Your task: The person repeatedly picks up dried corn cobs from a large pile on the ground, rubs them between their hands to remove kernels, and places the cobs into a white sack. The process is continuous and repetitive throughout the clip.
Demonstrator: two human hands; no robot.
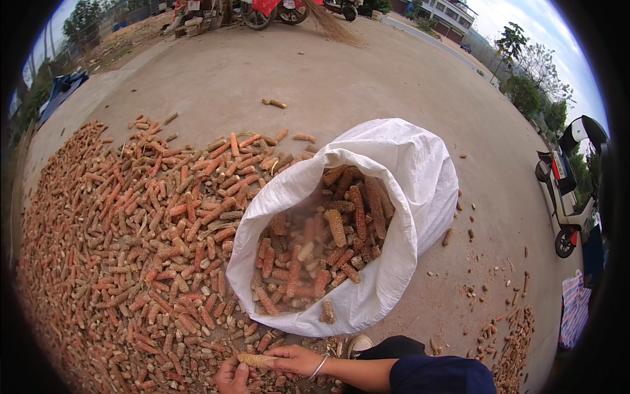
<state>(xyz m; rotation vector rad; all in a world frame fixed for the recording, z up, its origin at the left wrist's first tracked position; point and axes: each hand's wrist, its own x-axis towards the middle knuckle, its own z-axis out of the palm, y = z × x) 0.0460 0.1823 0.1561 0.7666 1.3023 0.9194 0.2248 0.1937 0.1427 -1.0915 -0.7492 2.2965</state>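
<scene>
Near the bottom edge, a pale yellowish corn cob [255,360] spans both of my hands. My left hand [232,378] grips one end, with the thumb laid against it. The other end sits in the fingers of my right hand [298,360], which has a silver bangle [320,367] at the wrist. Just beyond the hands a white woven sack [398,276] lies with its mouth facing me. Inside are many reddish and brown corn cobs [362,212], and one short piece [327,312] rests on the inner lower lip.
A broad heap of corn cobs [147,236] covers the concrete ground [211,83] on the left, up against the sack. A smaller pile [514,340] lies at lower right. My shoe [360,344] is beside the sack. A scooter [571,197] stands right; a broom [330,24] is at the back.
</scene>
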